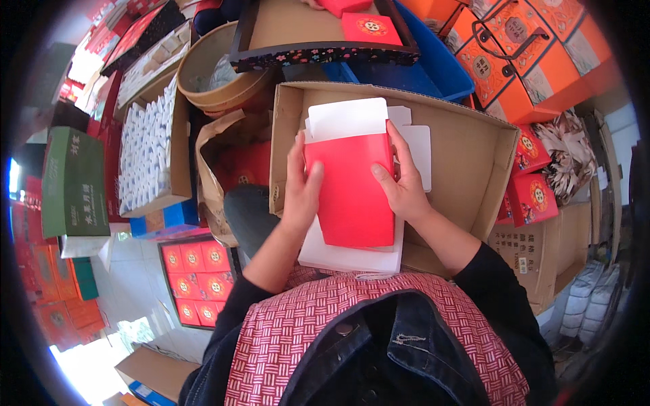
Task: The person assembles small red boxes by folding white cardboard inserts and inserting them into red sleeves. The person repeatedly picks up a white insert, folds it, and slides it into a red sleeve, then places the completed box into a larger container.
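Observation:
A flat red carton with a white inner flap [352, 183] is held between both hands over a stack of white card sheets [349, 256]. My left hand [301, 186] grips its left edge, thumb on the red face. My right hand [403, 183] grips its right edge, fingers along the side. Both sit above an open brown cardboard box [474, 155] that holds more white flat pieces [416, 145].
A brown box of small white packets [152, 152] stands at left, next to a green box [73, 183]. A tray of small red boxes [196, 274] lies on the floor. Orange gift boxes [535, 61], a blue crate [440, 68] and a round basket [217, 64] lie beyond.

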Motion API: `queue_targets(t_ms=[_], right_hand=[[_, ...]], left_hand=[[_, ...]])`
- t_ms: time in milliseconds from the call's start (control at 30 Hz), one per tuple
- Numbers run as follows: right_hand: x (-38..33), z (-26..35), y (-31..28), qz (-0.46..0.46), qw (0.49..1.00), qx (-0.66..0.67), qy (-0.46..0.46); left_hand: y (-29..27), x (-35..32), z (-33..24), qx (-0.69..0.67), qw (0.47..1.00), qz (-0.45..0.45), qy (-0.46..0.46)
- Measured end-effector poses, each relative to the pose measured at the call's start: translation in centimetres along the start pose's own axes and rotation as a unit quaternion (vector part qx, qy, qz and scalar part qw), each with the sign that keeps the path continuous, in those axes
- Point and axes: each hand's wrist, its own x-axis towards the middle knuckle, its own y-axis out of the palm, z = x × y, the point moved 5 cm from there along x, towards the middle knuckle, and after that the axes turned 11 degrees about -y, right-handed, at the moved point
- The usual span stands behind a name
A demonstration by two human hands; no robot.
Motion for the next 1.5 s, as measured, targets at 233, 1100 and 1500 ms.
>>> queue_targets(t_ms=[233,1100,1500], right_hand=[[1.5,0.0,-1.3,0.057,0.991,0.06,0.103],[-7.7,-1.4,-5.2,0.053,0.941,0.086,0.322],[-13.0,1.2,-3.1,-0.121,0.92,0.131,0.349]], left_hand=[[1.4,1.4,-1.4,-0.006,0.999,0.016,-0.041],[0.2,2.7,5.2,-0.112,0.949,-0.079,-0.282],[-1.3,1.4,6.1,-0.093,0.928,-0.193,-0.306]])
